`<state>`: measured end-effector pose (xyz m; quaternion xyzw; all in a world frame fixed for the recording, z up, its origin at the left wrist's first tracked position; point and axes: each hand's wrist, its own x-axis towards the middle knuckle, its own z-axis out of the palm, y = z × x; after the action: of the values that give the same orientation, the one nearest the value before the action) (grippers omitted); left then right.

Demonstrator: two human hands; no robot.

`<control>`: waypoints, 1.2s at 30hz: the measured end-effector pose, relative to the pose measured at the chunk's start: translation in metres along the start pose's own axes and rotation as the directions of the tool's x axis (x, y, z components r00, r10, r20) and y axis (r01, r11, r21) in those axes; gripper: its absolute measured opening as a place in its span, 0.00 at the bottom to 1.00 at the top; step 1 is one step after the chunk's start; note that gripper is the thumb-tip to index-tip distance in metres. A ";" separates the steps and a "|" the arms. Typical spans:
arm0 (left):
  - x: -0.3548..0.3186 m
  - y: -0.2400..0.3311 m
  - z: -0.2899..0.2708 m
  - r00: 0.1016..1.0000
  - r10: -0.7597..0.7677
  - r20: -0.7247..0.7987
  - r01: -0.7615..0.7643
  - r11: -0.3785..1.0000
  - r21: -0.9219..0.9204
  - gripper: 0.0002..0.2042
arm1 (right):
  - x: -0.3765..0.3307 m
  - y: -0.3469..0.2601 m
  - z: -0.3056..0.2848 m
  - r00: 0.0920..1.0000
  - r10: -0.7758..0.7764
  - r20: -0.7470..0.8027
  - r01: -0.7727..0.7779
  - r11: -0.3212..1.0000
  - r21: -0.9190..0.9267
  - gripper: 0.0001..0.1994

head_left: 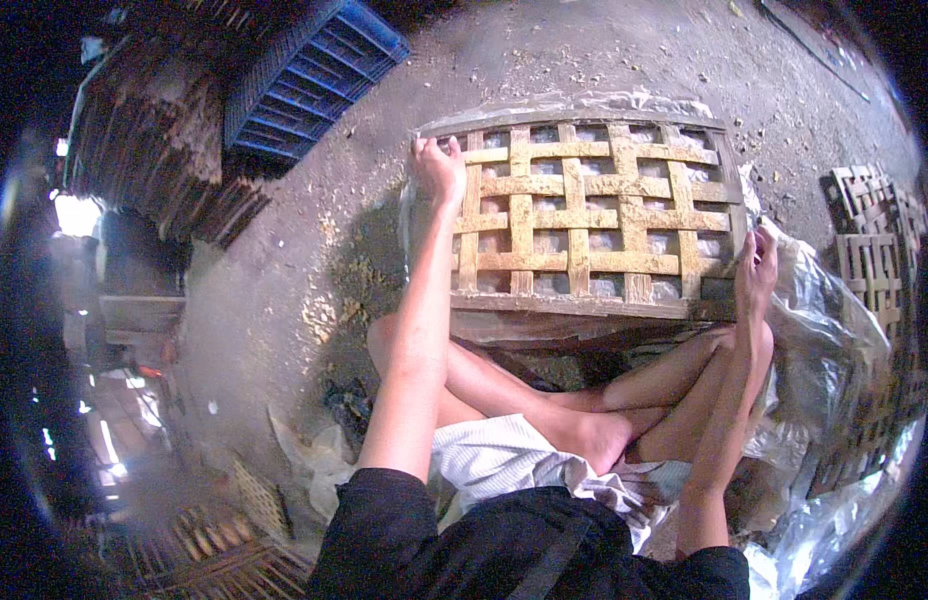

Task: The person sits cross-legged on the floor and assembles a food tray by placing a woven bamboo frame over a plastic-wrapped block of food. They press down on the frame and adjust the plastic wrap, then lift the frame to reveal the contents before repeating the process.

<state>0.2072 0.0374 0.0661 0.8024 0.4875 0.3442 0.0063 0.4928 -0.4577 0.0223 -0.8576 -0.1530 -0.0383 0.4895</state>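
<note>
In front of my crossed legs lies a woven lattice tray [576,219], pale yellow slats crossing inside a brown wooden frame. Whitish translucent plastic sheet [624,101] shows along its far edge and through the gaps. My left hand [441,168] is at the tray's far left corner, fingers curled closed on the frame. Lower down on the opposite side, my right hand [757,268] has its fingers closed at the right edge of the frame. Both palms are turned inward, so parts of the fingertips are hidden.
A blue plastic crate [319,80] stands at the far left, beside stacked brown slatted panels [149,130]. More lattice panels [869,265] lie at the right. Crumpled clear plastic [824,320] bunches beside my right knee. Pale crumbs dot the grey floor [544,60].
</note>
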 end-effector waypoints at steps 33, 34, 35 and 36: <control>0.000 0.024 0.011 0.965 0.181 -0.188 -0.232 0.924 -0.304 0.05 | 0.004 0.016 0.011 0.991 -0.059 0.121 0.062 0.998 -0.023 0.19; -0.001 0.023 0.007 0.961 0.190 -0.202 -0.248 0.913 -0.324 0.05 | 0.003 0.018 0.012 0.989 -0.066 0.131 0.070 0.997 -0.030 0.19; 0.000 0.023 0.003 0.966 0.121 -0.228 -0.197 0.917 -0.348 0.06 | 0.002 0.019 0.014 0.990 -0.066 0.126 0.072 0.997 -0.043 0.19; 0.000 0.017 -0.006 0.967 0.045 -0.250 -0.137 0.921 -0.364 0.06 | -0.002 0.013 0.018 0.989 -0.066 0.134 0.074 0.996 -0.054 0.18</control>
<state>0.2173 0.0264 0.0763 0.7611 0.3712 0.5248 0.0869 0.4930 -0.4493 0.0014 -0.8665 -0.2138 -0.0033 0.4510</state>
